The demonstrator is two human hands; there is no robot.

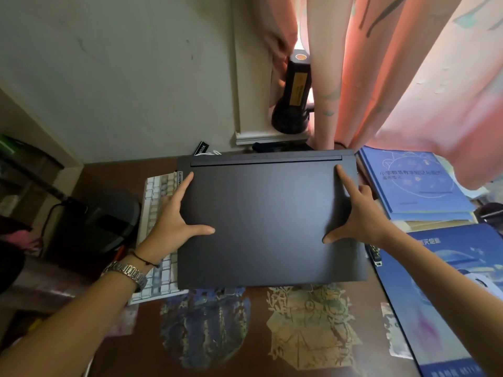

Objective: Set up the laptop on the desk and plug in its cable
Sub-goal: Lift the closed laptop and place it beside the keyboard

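1. Lying flat with its lid closed, a dark grey laptop (268, 221) is seen at the middle of the brown desk (294, 346), its hinge edge turned toward the wall.
2. The left side of the laptop is gripped by the left hand (174, 221): the thumb and forefinger are spread on the lid, while the other fingers are hidden under the edge.
3. The right side is gripped in the same way by the right hand (359, 216), with thumb and forefinger splayed on the lid.
4. A metal watch (128, 273) and a thin dark cord are worn on the left wrist.
5. A white keyboard (158, 240) is partly covered by the left edge of the laptop.
6. Blue books (419, 186) are stacked just right of the laptop, and a blue box (441, 295) is placed nearer the camera.
7. A black torch (294, 93) is stood on the window ledge behind the desk, beside pink curtains (408, 77).
8. A white cable (213, 153) is glimpsed behind the far left corner of the laptop; whether it is connected cannot be told.
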